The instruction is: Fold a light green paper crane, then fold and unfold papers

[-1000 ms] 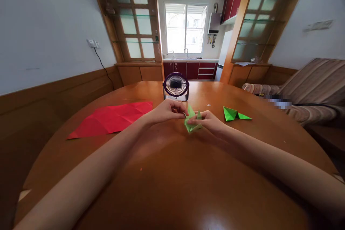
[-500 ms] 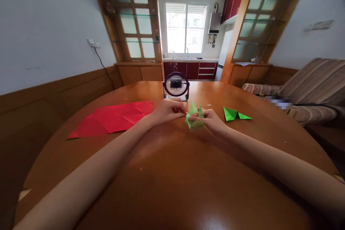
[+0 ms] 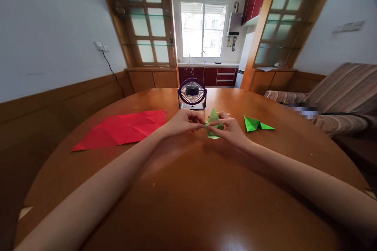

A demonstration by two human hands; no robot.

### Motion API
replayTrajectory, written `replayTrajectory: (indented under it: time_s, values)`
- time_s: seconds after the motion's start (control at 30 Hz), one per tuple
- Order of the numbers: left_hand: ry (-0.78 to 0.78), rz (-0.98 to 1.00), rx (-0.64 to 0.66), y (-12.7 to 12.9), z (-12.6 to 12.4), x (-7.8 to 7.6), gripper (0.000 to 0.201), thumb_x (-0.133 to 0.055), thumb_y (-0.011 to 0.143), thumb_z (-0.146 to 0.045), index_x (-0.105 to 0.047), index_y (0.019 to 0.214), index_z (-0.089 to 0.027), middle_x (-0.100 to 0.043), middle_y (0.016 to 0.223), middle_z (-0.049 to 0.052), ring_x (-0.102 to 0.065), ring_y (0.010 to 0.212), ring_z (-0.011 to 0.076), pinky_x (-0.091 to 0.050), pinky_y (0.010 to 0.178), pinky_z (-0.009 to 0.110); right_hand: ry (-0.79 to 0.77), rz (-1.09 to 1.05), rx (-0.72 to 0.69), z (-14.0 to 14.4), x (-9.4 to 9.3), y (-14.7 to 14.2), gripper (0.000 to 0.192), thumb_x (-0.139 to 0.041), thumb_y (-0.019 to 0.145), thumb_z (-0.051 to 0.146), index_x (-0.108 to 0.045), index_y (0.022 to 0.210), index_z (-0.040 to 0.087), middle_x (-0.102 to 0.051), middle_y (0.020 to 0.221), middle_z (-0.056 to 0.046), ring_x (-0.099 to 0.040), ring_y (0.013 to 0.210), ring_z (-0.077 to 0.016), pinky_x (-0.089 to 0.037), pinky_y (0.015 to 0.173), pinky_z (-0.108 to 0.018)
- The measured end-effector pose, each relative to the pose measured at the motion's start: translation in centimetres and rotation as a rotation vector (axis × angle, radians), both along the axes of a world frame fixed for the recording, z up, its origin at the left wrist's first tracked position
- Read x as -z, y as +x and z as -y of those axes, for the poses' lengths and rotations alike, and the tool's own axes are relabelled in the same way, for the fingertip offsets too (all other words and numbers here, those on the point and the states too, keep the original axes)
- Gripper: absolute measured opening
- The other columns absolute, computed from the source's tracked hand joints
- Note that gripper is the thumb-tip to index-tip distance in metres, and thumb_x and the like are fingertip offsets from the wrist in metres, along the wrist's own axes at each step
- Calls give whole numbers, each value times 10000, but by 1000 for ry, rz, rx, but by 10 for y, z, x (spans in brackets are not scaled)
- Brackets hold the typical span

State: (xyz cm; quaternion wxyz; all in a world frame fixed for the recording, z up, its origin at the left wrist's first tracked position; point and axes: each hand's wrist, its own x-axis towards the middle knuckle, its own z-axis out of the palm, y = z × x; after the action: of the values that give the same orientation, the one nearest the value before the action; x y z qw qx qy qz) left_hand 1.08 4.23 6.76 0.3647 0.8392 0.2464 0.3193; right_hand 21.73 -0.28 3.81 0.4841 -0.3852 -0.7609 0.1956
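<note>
A small light-green folded paper figure [image 3: 214, 119] is pinched between both of my hands just above the round wooden table [image 3: 188, 188]. My left hand [image 3: 184, 122] grips its left edge with the fingertips. My right hand [image 3: 231, 129] holds its right side, with fingers curled over part of the paper. One pointed flap sticks up between the hands; the lower tip pokes out below them.
A creased red paper sheet [image 3: 123, 128] lies flat to the left. A bright green folded piece [image 3: 256, 124] rests to the right. A small dark desk fan [image 3: 192, 94] stands behind my hands. A striped sofa [image 3: 338, 98] is at the right.
Both hands have shifted slightly and turned the green paper figure; its pointed flap now stands higher and more to the right. The other things on the table have not moved.
</note>
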Motion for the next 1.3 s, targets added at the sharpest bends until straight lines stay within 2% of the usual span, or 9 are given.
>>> replayTrajectory:
  time_s: [0.3,0.53,0.9,1.1,1.3]
  values:
    - [215,-92,-15,5,7,-2,61,-613,759,-133,-654,800,-153,-627,716,-8,-514,584,62,-398,538,176,9,-4,-7,0,2,-1,117,-715,786,356,-761,845,266,-617,1028,-51,-567,977,-202,-435,875,-394]
    - [324,-133,-38,5,11,-8,72,-608,767,-158,-541,792,-164,-583,741,-20,-517,615,72,-397,558,192,1,-8,-15,-1,3,1,100,-720,782,370,-766,788,282,-625,1024,-48,-556,1008,-210,-428,894,-406]
    - [375,-155,-31,6,12,-7,132,-617,780,-225,-494,783,-178,-544,708,-31,-488,585,73,-375,541,202,-36,-15,-17,3,-1,-2,143,-727,765,396,-767,759,258,-598,998,-57,-543,972,-213,-437,847,-378]
    - [371,-171,-47,6,12,-8,150,-619,788,-233,-481,767,-177,-540,699,-32,-476,575,71,-365,546,206,-67,-18,-7,3,-1,-1,137,-737,753,394,-764,799,268,-608,1059,-54,-538,1051,-222,-393,949,-420]
    - [347,-183,-25,6,15,-10,174,-643,792,-268,-496,775,-176,-531,687,-29,-473,584,78,-361,545,208,-101,-80,-10,0,2,0,96,-760,725,380,-766,748,287,-609,1062,-46,-543,1049,-226,-403,947,-431]
